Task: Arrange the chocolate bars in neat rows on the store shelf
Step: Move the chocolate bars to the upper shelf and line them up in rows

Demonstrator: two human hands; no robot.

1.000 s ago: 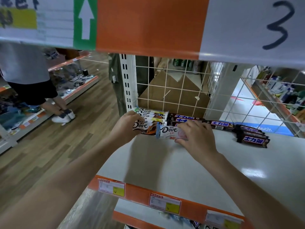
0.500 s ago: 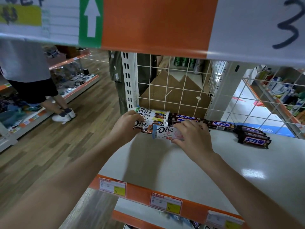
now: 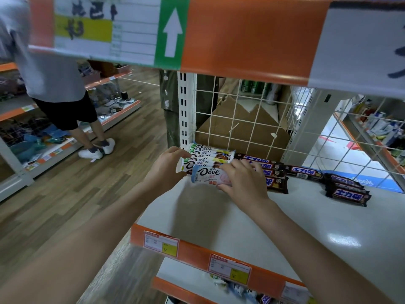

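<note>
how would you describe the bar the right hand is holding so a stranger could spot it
On the white shelf, find the row of Dove bars at the back left corner by the wire grid. The bar is the nearest one in that row, gripped by the right hand. It alone has a pale blue and pink wrapper.

I have one view only, from the head camera: it looks forward and down, close over the white metal store shelf (image 3: 252, 218), under the orange-edged upper shelf (image 3: 252, 38), wood-plank floor (image 3: 76, 205) at left.
</note>
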